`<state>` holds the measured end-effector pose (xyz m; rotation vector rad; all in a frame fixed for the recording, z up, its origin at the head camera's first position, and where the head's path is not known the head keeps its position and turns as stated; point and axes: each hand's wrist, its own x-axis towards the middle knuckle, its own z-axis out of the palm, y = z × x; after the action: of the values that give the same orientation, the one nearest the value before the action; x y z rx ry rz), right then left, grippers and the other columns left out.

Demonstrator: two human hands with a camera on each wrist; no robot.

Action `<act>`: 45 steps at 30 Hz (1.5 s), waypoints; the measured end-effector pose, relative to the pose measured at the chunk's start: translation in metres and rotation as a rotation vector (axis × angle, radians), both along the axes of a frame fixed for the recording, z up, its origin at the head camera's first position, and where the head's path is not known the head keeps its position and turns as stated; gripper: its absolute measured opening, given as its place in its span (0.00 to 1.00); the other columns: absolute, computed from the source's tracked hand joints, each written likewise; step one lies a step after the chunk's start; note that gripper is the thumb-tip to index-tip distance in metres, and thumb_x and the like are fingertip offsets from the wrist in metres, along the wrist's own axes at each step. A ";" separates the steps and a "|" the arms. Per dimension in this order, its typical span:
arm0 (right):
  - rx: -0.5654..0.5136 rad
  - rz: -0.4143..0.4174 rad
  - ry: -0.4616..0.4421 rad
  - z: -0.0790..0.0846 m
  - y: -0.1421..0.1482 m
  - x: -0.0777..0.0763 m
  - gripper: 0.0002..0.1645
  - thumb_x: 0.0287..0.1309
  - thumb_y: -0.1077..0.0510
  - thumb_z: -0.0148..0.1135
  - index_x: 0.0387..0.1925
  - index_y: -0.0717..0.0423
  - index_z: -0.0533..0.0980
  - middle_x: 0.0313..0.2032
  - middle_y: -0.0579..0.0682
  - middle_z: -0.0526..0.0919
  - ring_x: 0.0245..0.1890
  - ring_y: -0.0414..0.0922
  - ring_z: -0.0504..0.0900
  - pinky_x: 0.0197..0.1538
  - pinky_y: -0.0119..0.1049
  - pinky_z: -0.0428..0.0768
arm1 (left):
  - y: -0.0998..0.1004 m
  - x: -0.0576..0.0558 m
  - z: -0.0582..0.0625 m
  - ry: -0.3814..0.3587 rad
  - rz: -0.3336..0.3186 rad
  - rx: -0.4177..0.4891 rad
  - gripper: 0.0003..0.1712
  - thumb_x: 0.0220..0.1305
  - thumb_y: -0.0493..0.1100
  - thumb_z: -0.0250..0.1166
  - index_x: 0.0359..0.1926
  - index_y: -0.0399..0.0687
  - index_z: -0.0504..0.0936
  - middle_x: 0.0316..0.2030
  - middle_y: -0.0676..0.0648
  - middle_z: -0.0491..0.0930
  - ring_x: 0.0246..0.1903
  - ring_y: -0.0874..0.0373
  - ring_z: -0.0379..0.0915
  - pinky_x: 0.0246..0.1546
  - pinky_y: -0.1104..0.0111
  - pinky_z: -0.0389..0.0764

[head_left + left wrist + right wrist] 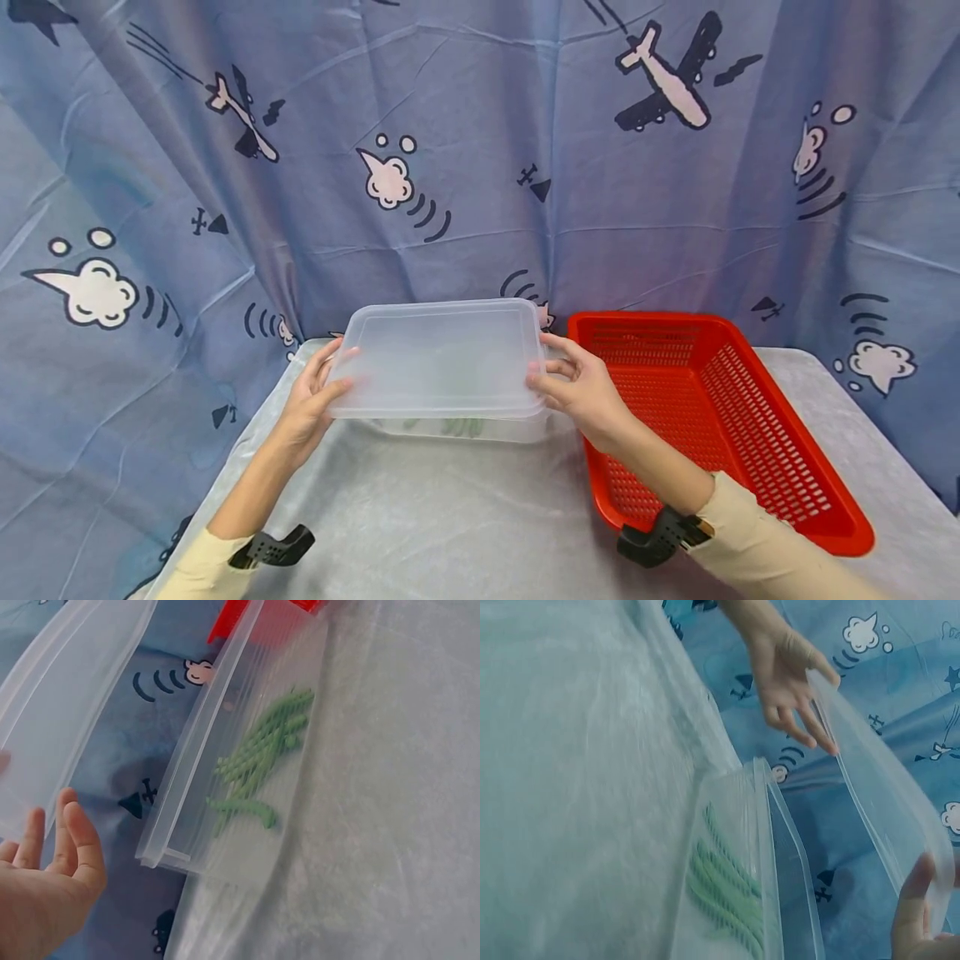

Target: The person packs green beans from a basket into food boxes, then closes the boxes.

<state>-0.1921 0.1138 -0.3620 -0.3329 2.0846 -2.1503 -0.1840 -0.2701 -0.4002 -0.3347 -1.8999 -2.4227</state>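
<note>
Both hands hold a clear plastic lid (442, 358) by its two short ends, raised above a clear plastic box. My left hand (309, 404) grips the left end, thumb over the top and fingers beneath. The right hand (581, 383) pinches the opposite end the same way. Below the lid the box (495, 429) stands on the table, mostly covered by the lid in the head view. Long green beans (262, 750) lie inside it, showing through its wall in both wrist views. A gap separates lid and box rim in the wrist views.
A red plastic basket (705, 417) with slotted walls stands on the right, beside my right forearm. The table bears a pale grey cloth (450, 517). A blue curtain (465, 150) with printed planes and clouds hangs behind the table.
</note>
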 end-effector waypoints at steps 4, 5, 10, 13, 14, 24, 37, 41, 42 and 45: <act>-0.022 -0.039 -0.025 -0.003 -0.006 0.006 0.40 0.65 0.65 0.66 0.75 0.56 0.62 0.45 0.60 0.83 0.36 0.45 0.82 0.44 0.36 0.82 | -0.002 0.001 -0.003 0.007 0.007 -0.006 0.40 0.71 0.26 0.54 0.79 0.41 0.49 0.66 0.50 0.67 0.54 0.58 0.75 0.51 0.65 0.78; -0.035 -0.047 -0.034 -0.004 -0.008 0.007 0.40 0.65 0.65 0.66 0.75 0.55 0.62 0.43 0.59 0.83 0.35 0.45 0.81 0.43 0.36 0.82 | -0.002 0.001 -0.003 0.009 0.009 -0.006 0.40 0.71 0.26 0.54 0.78 0.41 0.50 0.66 0.50 0.67 0.54 0.58 0.76 0.51 0.65 0.78; -0.117 -0.094 -0.088 -0.007 -0.019 0.014 0.40 0.65 0.67 0.65 0.75 0.52 0.63 0.37 0.53 0.82 0.34 0.43 0.80 0.41 0.34 0.80 | -0.004 0.002 -0.005 0.021 0.022 -0.002 0.40 0.69 0.25 0.53 0.78 0.40 0.50 0.66 0.48 0.66 0.52 0.57 0.77 0.49 0.66 0.79; -0.190 -0.120 -0.117 -0.009 -0.026 0.019 0.40 0.65 0.69 0.64 0.75 0.50 0.63 0.35 0.51 0.80 0.35 0.42 0.79 0.43 0.33 0.80 | -0.004 0.002 -0.006 0.019 0.026 -0.001 0.39 0.70 0.25 0.52 0.78 0.39 0.49 0.67 0.47 0.65 0.52 0.57 0.78 0.49 0.66 0.79; -0.213 -0.128 -0.125 -0.009 -0.029 0.021 0.40 0.65 0.69 0.64 0.75 0.50 0.63 0.34 0.50 0.80 0.35 0.42 0.79 0.42 0.33 0.80 | -0.004 0.002 -0.006 0.015 0.028 -0.001 0.39 0.70 0.25 0.52 0.78 0.39 0.49 0.67 0.46 0.65 0.52 0.58 0.78 0.49 0.67 0.79; -0.391 -0.197 -0.184 -0.017 -0.053 0.034 0.41 0.64 0.70 0.62 0.75 0.46 0.63 0.26 0.46 0.76 0.25 0.41 0.78 0.28 0.27 0.68 | -0.007 0.005 -0.010 0.002 0.069 0.014 0.37 0.70 0.26 0.50 0.77 0.38 0.50 0.65 0.48 0.68 0.49 0.58 0.79 0.47 0.67 0.79; -0.364 -0.325 0.015 -0.054 -0.085 0.028 0.42 0.63 0.72 0.62 0.76 0.55 0.62 0.39 0.56 0.78 0.36 0.44 0.77 0.40 0.31 0.78 | -0.010 0.004 -0.021 -0.022 0.188 0.002 0.38 0.67 0.23 0.48 0.77 0.37 0.52 0.59 0.54 0.75 0.45 0.61 0.80 0.46 0.72 0.77; -0.295 -0.398 0.064 -0.059 -0.084 0.018 0.41 0.59 0.73 0.62 0.74 0.55 0.66 0.35 0.55 0.77 0.33 0.43 0.75 0.35 0.29 0.75 | -0.006 0.000 -0.026 -0.034 0.211 -0.022 0.38 0.67 0.23 0.48 0.77 0.37 0.53 0.58 0.55 0.75 0.46 0.62 0.79 0.47 0.72 0.75; -0.283 -0.414 0.072 -0.061 -0.084 0.015 0.41 0.58 0.73 0.62 0.73 0.55 0.68 0.34 0.54 0.77 0.31 0.43 0.75 0.34 0.29 0.75 | -0.005 -0.001 -0.027 -0.035 0.209 -0.022 0.38 0.67 0.23 0.48 0.77 0.38 0.53 0.59 0.55 0.75 0.47 0.62 0.79 0.48 0.72 0.75; -0.252 -0.451 0.105 -0.067 -0.080 0.008 0.40 0.56 0.74 0.63 0.71 0.57 0.70 0.30 0.54 0.77 0.26 0.41 0.74 0.30 0.28 0.75 | -0.002 -0.003 -0.030 -0.028 0.200 -0.020 0.39 0.66 0.22 0.48 0.77 0.38 0.53 0.60 0.53 0.74 0.48 0.61 0.78 0.50 0.72 0.74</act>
<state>-0.1844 0.0338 -0.4289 0.0089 2.1030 -2.7161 -0.1872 -0.2717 -0.4298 -0.1050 -1.8697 -2.2922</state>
